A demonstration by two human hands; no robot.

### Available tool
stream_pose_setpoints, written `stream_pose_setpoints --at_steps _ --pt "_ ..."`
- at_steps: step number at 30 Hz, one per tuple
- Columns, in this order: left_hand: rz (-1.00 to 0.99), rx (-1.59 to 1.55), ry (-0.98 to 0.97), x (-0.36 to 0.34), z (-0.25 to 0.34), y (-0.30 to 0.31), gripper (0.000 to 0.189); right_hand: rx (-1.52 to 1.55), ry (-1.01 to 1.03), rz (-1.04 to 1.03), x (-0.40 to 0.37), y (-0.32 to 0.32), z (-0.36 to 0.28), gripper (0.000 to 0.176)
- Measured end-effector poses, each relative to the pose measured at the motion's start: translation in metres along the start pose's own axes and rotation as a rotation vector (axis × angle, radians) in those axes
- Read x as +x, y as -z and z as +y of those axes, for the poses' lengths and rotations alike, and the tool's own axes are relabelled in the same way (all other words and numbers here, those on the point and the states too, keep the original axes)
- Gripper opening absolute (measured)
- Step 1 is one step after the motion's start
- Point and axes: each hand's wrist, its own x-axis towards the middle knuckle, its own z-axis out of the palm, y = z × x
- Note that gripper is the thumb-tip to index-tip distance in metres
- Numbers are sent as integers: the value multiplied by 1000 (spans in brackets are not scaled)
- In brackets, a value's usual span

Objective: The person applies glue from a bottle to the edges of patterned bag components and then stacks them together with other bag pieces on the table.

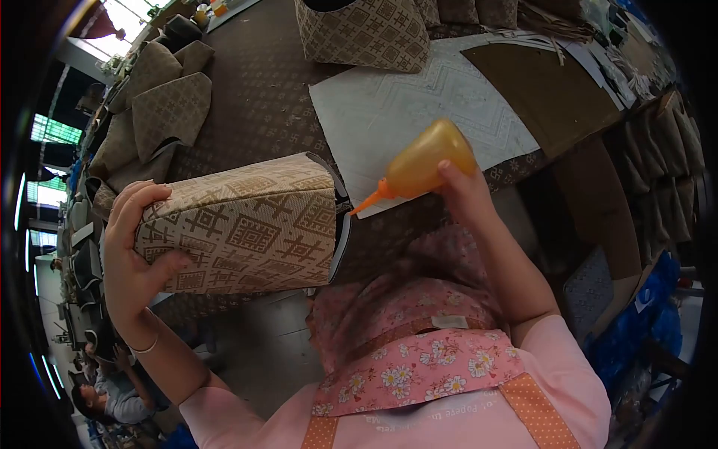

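Beyond the far left side of the patterned fabric shell (247,224), more patterned fabric pieces (173,108) lie overlapping on the counter (254,97). At the shell's left end is the left grip (127,247), pinching it with fingers over the top and thumb on the near side. That end alone is held, so the right end could probably tip or swing if pushed.

The shell itself lies on its side in front of the wearer, near the counter's edge, its mouth facing right. It looks stiff and boxy, beige with brown geometric motifs, a seam along its upper side and a dark lining at the mouth. At that mouth is an orange nozzle (370,196); whether it touches the rim, I cannot tell. Too hard a squeeze, or a slip of the tip, might put a stray blot on the woven face. Right of the shell, the right grip (461,191) is closed around the amber squeeze bottle (434,153), tilted nozzle-down, with a white sheet (374,105) behind it.
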Motion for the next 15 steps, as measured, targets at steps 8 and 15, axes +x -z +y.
stream_pose_setpoints --at_steps 8,15 --pt "14 3 58 6 5 -8 65 -227 111 38 27 -33 -12 65" --pt "-3 -7 81 12 3 -10 64 -268 131 64 43 -32 -7 65"
